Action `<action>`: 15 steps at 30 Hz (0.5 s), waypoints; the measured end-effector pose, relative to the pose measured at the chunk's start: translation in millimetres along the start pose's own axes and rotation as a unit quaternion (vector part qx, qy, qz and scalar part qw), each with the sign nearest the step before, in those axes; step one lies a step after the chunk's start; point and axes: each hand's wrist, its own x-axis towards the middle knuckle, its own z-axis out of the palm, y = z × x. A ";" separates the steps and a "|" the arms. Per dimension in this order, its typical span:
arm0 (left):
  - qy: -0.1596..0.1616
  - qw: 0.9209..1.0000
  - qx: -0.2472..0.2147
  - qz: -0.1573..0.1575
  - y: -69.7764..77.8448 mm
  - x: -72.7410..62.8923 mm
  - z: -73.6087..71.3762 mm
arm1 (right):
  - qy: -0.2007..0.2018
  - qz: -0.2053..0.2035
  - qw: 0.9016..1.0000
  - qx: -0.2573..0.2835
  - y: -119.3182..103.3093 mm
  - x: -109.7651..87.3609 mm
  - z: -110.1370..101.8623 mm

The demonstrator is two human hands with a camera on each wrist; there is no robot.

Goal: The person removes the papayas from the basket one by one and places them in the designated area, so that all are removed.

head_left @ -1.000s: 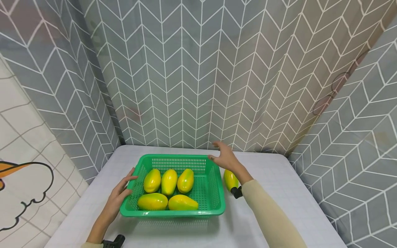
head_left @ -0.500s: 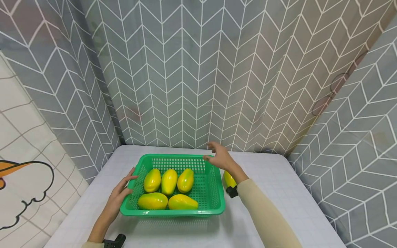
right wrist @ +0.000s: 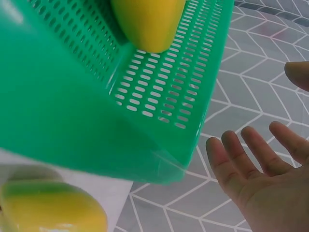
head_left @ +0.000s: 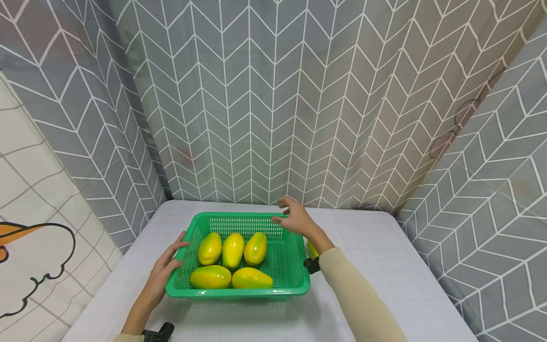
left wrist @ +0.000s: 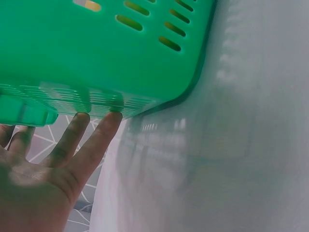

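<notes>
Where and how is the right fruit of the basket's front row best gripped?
Grip the right fruit probably by its tapered right end, from above right: it lies sideways, its left end close to the neighbouring fruit, while bare basket floor shows on its right.

a green basket (head_left: 239, 293) in the lower centre holds five yellow-green fruits (head_left: 233, 251). the left hand (head_left: 165, 264) touches its left rim; the right hand (head_left: 296, 218) hovers by its upper-right corner. a sixth fruit (head_left: 313, 250), partly hidden, lies right of the basket on a white table (head_left: 380, 247). grey zigzag cloth (head_left: 273, 104) fills the upper frame.
</notes>
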 end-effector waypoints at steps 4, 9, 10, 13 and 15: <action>0.000 1.000 0.002 -0.002 -0.1 0.3 -0.4 | -0.006 0.007 1.000 0.006 -0.2 1.2 3.5; -0.002 1.000 -0.004 -0.007 1.0 1.2 -0.4 | -0.011 0.014 1.000 0.018 0.6 2.5 8.8; -0.002 1.000 -0.005 -0.009 1.2 1.4 -0.4 | -0.012 0.014 1.000 0.021 0.4 2.4 9.9; -0.003 1.000 -0.007 -0.013 1.4 1.8 -0.2 | -0.017 0.011 0.999 0.027 0.0 2.8 13.4; -0.003 1.000 -0.007 -0.012 1.1 1.9 -0.1 | -0.020 0.011 0.999 0.029 -0.9 2.7 15.3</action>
